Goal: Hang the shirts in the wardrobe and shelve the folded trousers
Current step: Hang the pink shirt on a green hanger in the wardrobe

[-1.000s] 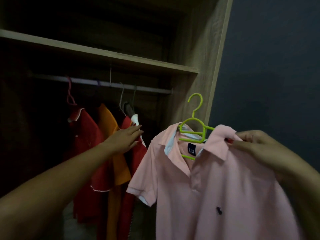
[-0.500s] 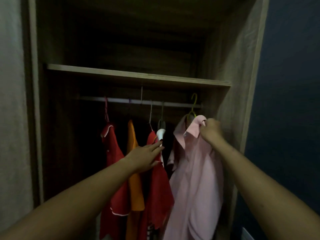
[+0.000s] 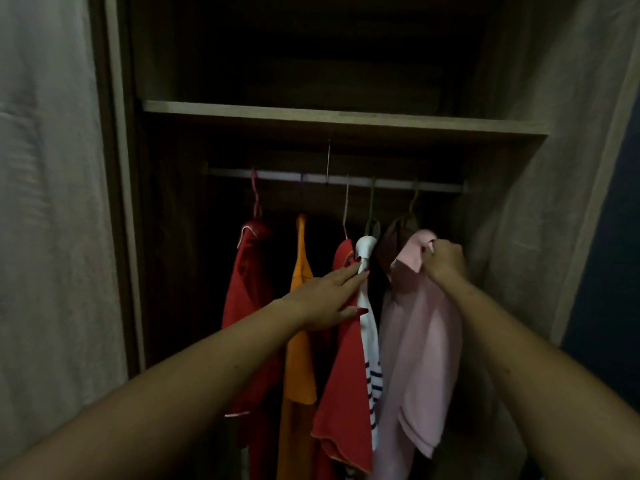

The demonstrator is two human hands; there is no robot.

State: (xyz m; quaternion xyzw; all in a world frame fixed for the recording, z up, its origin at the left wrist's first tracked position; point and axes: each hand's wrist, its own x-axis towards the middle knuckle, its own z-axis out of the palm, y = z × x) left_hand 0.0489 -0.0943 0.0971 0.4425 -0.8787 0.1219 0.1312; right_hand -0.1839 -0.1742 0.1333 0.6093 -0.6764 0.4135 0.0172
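Right hand (image 3: pixel 445 261) grips pink shirt (image 3: pixel 419 323) collar | hanger hook (image 3: pixel 414 199) above it is now on rail (image 3: pixel 284 176) | left hand (image 3: pixel 329 299) flat against red shirt (image 3: pixel 346 375) | hanging nearly done

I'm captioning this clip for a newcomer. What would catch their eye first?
The pale pink shirt at the right end of the wardrobe rail stands out, its collar gripped by the right hand. Left of it, the left hand rests flat against a red shirt and a white striped shirt, beside an orange shirt.
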